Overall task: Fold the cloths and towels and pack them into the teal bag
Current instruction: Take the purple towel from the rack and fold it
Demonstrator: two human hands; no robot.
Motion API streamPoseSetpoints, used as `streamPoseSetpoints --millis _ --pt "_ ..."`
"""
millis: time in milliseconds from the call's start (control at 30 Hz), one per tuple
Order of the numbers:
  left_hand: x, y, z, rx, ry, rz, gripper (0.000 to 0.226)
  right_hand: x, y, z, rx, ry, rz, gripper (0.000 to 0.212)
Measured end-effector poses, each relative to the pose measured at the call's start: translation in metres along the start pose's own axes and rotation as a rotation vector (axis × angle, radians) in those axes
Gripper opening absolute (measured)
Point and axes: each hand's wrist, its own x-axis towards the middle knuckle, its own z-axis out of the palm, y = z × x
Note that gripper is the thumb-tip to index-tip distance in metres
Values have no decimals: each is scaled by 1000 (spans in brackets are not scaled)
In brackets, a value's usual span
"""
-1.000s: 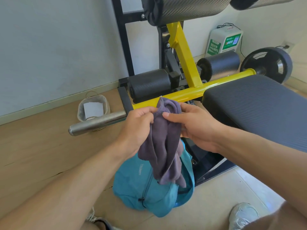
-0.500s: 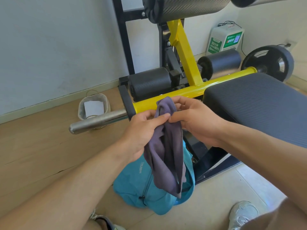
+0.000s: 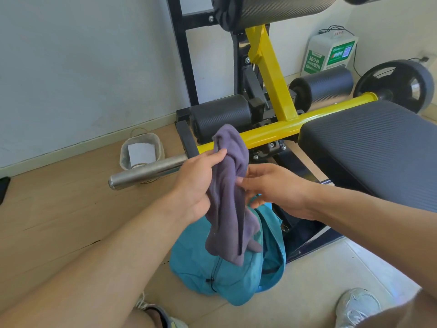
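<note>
Purple cloth (image 3: 228, 192): bunched, pinched high in left hand (image 3: 197, 185) so it hung above teal bag (image 3: 227, 275); right hand (image 3: 276, 188) spread, fingertips touching it, likely to straighten it.

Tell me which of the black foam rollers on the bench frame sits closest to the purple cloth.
The lower-left roller, just behind the top of the purple cloth the left hand grips. The lower-right roller sits farther off by the weight plate; the top roller is overhead.

The purple cloth (image 3: 230, 195) hides the teal bag's (image 3: 208, 268) opening. Both shoes (image 3: 357, 308) are cut off at the bottom edge.
</note>
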Motion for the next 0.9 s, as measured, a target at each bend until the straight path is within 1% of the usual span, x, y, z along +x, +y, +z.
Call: streamPoseSetpoints --millis 67,133,233,333,367,433,500,567,600,667,733,767,833,900 --pt "0 0 -1 -9 -26 25 18 4 -2 3 174 103 -16 26" --pt "-1 2 -2 6 -39 47 25 8 -3 4 286 218 -20 27" --pt "-2 2 -1 68 -125 62 37 10 -4 1 346 337 -6 35" --pt "-6 -1 0 112 -234 37 42 8 -8 -3 386 402 -75 32" --pt "-8 -2 1 123 -266 26 44 6 -10 -4 374 395 -101 31" --pt "-10 -7 3 132 -304 3 47 1 -13 -4 369 312 -123 34" --pt "-10 -12 5 149 -280 21 49 -4 -15 -2 372 197 -130 39" --pt "-9 -14 5 157 -228 61 45 -9 -17 0 374 107 -135 38" --pt "-8 -14 4 147 -207 73 44 -11 -19 1 374 84 -135 34" --pt "-6 -13 3 125 -168 91 43 -13 -21 0 295 123 -150 28" --pt "-3 -10 2 98 -117 108 42 -11 -19 -2 194 200 -143 39" --pt "-2 -8 1 83 -93 110 41 -9 -17 -3 146 205 -119 45" --pt "0 -7 0 52 -53 96 38 -9 -13 -2 61 113 -45 47" --pt "1 -7 -2 33 -23 73 30 -10 -11 0 56 13 24 42"
